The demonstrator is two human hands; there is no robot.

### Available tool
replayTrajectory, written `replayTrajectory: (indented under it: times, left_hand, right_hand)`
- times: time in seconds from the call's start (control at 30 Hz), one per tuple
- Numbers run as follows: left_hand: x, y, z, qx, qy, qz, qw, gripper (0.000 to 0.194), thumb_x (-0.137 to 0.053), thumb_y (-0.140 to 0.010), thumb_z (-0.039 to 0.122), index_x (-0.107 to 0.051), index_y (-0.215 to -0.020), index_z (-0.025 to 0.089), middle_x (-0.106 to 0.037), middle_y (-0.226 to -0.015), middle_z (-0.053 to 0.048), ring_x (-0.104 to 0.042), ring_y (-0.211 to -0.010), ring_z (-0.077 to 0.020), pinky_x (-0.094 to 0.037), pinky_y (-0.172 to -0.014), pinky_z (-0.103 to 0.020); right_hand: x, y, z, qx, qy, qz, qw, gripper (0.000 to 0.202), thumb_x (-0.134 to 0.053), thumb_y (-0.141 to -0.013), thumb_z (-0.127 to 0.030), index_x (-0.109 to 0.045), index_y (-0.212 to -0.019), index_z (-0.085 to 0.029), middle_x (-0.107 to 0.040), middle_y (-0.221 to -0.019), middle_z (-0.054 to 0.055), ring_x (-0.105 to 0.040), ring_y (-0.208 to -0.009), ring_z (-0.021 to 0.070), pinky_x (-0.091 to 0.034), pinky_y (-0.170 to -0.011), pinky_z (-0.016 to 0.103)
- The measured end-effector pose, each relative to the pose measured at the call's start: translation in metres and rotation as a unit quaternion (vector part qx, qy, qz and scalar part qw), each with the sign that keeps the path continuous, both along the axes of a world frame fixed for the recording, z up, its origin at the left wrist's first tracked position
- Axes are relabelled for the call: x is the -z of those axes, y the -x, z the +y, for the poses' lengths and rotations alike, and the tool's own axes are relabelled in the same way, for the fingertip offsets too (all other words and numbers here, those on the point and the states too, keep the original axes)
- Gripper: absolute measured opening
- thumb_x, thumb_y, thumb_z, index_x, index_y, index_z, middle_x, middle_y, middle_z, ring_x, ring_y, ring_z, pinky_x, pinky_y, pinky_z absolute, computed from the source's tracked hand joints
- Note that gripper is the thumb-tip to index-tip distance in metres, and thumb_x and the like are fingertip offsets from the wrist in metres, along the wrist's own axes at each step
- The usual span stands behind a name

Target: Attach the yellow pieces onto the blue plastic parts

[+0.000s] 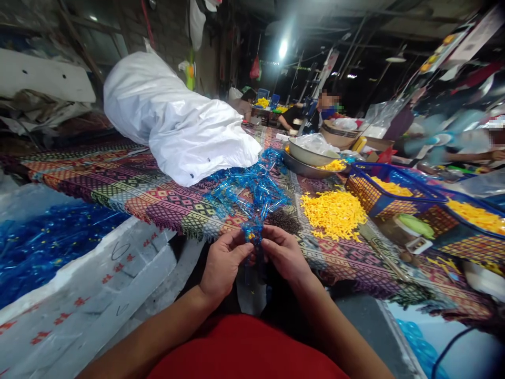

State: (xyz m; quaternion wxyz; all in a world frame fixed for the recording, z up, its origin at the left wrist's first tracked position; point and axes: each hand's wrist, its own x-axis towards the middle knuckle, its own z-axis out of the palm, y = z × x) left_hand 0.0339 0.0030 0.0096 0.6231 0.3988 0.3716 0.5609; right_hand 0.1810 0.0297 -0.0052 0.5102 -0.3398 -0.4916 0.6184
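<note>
My left hand (223,263) and my right hand (283,253) meet just in front of the table edge, both pinching the same small clear blue plastic piece (252,232). A loose heap of like blue plastic pieces (252,185) lies on the patterned cloth (158,197) right behind my fingers. A pile of small yellow pieces (333,212) sits to the right of that heap, and a little dark pile (284,220) lies between them.
A big white sack (177,118) lies across the table at the back left. Blue baskets of yellow pieces (389,192) and metal bowls (310,158) stand at right. A white box of blue plastic (43,247) sits at my left. Other people sit further back.
</note>
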Motion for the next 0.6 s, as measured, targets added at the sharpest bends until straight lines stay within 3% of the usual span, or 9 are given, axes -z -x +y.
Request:
replayTrajectory:
  times: [0.23,0.6]
  left_hand:
    - [-0.0004,-0.0014,-0.0018,0.008,-0.042,0.033,0.999,0.03,-0.061,-0.075,0.023,-0.062,-0.105,0.017,-0.066,-0.096,-0.005,-0.062,-0.07,-0.0142,-0.052,-0.065,-0.026]
    - [0.0015,0.0002,-0.0004,-0.015,-0.084,0.132,0.988,0.029,-0.06,-0.076,0.024,-0.065,-0.105,0.019,-0.067,-0.099,-0.002,-0.06,-0.09,-0.0175,-0.047,-0.081,-0.026]
  right_hand:
    - [0.0001,0.0045,-0.0054,0.032,0.003,0.029,0.999,0.031,-0.069,-0.071,-0.026,-0.062,-0.101,-0.02,-0.066,-0.092,0.004,-0.055,-0.06,0.0109,-0.04,-0.044,0.019]
    - [0.0028,0.0038,-0.0063,0.039,-0.021,-0.027,0.999,0.021,-0.069,-0.071,-0.026,-0.068,-0.092,-0.022,-0.064,-0.079,0.0,-0.05,-0.057,0.0084,-0.04,-0.049,0.019]
